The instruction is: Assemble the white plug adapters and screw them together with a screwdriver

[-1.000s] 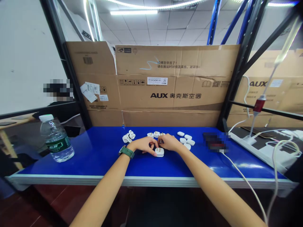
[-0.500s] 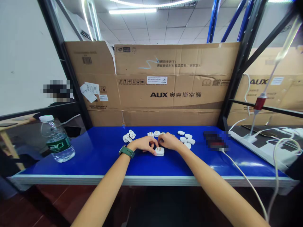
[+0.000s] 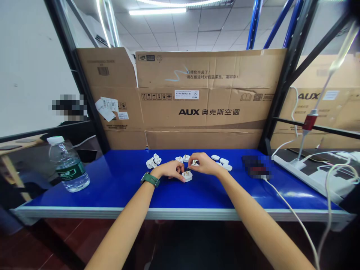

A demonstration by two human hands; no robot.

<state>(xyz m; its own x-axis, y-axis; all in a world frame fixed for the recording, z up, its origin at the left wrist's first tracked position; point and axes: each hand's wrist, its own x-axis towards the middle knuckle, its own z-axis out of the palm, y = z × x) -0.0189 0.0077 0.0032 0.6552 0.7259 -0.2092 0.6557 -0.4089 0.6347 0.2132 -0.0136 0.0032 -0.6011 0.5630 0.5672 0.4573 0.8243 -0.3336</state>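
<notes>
A white plug (image 3: 186, 176) lies mid-tabletop (image 3: 118, 187), flat side down and pins pointing up; its long axis is too small to judge. The left hand (image 3: 169, 170) holds its left edge in a pinching grip. The right hand (image 3: 204, 165) pinches at the pins. Other plugs (image 3: 224, 161) lie just behind.

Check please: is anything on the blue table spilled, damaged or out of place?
Nothing stands out. The water bottle stands upright with its cap on, and the loose white plugs lie near the left hand and right hand, which meet at one plug.
</notes>
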